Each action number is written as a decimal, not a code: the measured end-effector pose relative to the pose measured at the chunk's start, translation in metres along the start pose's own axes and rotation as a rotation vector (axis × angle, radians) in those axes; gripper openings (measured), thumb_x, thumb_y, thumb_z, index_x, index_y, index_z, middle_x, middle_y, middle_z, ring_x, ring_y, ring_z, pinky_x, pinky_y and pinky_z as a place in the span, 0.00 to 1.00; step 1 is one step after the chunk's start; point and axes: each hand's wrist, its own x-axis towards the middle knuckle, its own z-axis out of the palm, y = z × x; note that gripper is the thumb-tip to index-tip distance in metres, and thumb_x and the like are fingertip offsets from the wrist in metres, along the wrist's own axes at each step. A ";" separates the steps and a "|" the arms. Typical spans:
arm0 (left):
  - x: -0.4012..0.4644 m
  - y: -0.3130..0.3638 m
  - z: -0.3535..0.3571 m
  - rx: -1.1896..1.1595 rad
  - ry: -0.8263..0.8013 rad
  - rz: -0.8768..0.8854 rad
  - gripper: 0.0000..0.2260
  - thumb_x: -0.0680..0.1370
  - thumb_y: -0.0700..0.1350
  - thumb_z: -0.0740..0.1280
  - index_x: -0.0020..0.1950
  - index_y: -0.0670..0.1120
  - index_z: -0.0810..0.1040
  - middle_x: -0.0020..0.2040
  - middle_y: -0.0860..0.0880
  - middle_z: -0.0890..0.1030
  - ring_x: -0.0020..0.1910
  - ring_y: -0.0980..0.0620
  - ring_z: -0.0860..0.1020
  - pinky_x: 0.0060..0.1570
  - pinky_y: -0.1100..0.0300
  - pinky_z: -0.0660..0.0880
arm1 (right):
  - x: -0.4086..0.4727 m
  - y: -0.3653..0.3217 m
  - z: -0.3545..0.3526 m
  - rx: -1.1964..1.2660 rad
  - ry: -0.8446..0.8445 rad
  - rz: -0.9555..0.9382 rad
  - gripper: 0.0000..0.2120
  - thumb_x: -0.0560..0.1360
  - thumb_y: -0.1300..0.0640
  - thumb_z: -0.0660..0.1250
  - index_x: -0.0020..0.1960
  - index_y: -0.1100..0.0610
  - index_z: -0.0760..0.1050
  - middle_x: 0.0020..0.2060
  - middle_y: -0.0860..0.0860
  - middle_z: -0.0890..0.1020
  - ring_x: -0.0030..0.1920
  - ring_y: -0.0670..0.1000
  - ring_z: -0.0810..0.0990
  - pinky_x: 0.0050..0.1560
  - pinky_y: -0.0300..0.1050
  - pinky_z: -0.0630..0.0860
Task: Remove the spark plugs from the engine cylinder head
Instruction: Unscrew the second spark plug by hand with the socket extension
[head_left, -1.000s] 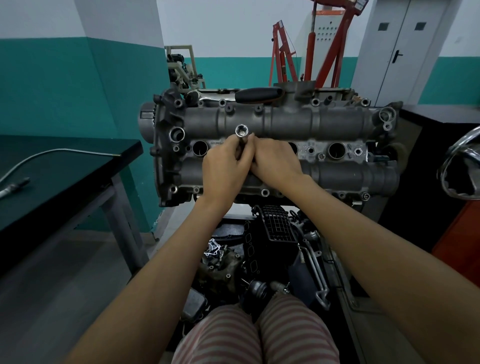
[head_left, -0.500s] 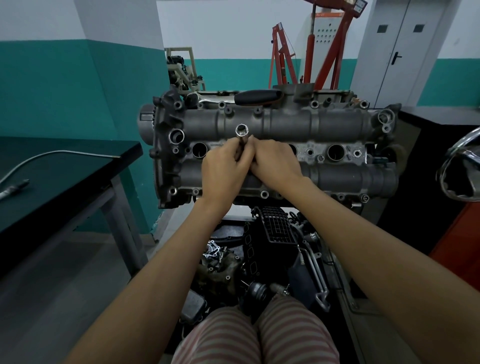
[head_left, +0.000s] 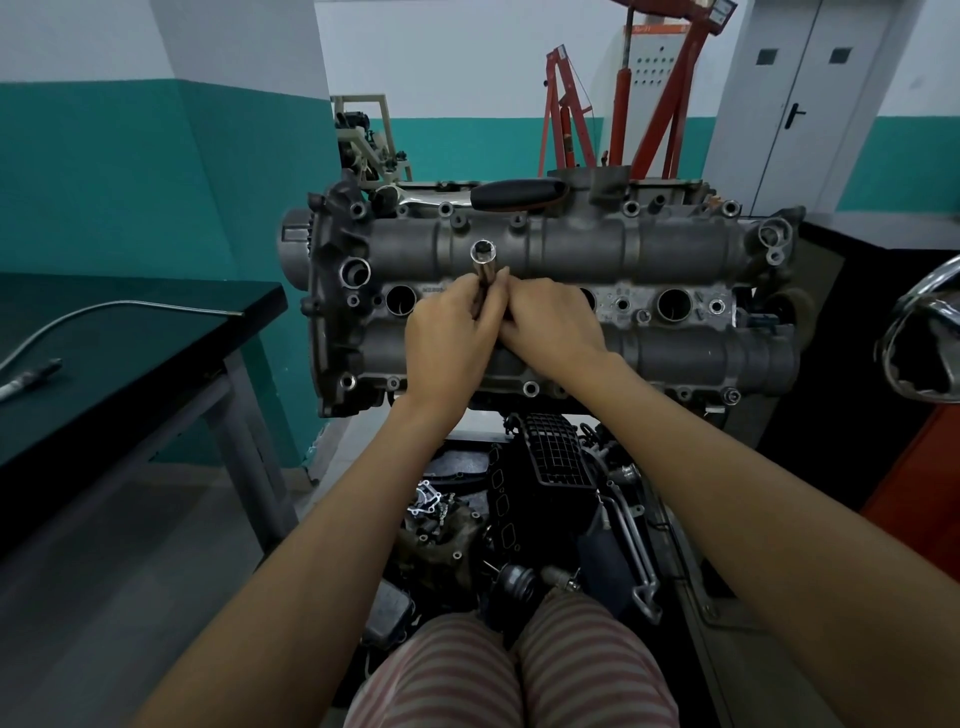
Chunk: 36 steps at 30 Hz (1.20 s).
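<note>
In the head view, the engine cylinder head (head_left: 545, 306) stands straight ahead of the person with its cover face turned toward the camera, two long grey cam housings running side to side and a row of round plug wells between them. One open well (head_left: 400, 301) shows at the left end of that row and another open well (head_left: 674, 305) toward the right; the wells between them are hidden behind the hands. The left hand (head_left: 447, 340) and the right hand (head_left: 550, 327) meet over the middle-left of the row, touching each other, and both have their fingers curled round a metal socket tool (head_left: 484, 265). The tool's shaft rises from between the fingers and its hollow round end points up toward the camera, standing in front of the upper cam housing. Whether a spark plug sits in the tool or in the well below cannot be told, as the hands cover that spot. A black-handled tool (head_left: 517, 193) lies across the top edge of the cylinder head. To the left stands a dark worktop (head_left: 130, 353) with a thin metal tube (head_left: 104, 312) lying on it. Behind the engine a red engine hoist (head_left: 644, 104) stands against the wall. Below the cylinder head lies a heap of dark engine parts (head_left: 524, 509), and the person's striped trousers (head_left: 509, 670) show at the bottom edge.
</note>
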 end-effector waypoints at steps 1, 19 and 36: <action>0.000 0.000 0.000 -0.002 0.004 0.003 0.19 0.79 0.49 0.63 0.31 0.40 0.69 0.23 0.47 0.70 0.24 0.51 0.68 0.28 0.57 0.64 | 0.000 0.000 0.000 -0.007 -0.005 -0.001 0.13 0.78 0.52 0.56 0.51 0.59 0.73 0.42 0.57 0.81 0.42 0.61 0.79 0.35 0.45 0.62; -0.002 0.000 0.001 -0.040 0.021 0.002 0.17 0.78 0.48 0.65 0.31 0.42 0.70 0.22 0.55 0.65 0.22 0.55 0.65 0.27 0.65 0.62 | 0.000 0.002 0.005 -0.034 0.003 -0.023 0.12 0.77 0.52 0.56 0.51 0.59 0.73 0.43 0.56 0.81 0.43 0.60 0.79 0.35 0.45 0.63; -0.001 -0.001 0.000 -0.045 0.017 -0.009 0.14 0.78 0.46 0.64 0.34 0.42 0.73 0.23 0.55 0.66 0.23 0.56 0.66 0.28 0.64 0.62 | -0.001 0.001 0.004 -0.010 0.019 -0.017 0.11 0.77 0.53 0.56 0.52 0.57 0.73 0.45 0.54 0.81 0.45 0.59 0.79 0.36 0.45 0.60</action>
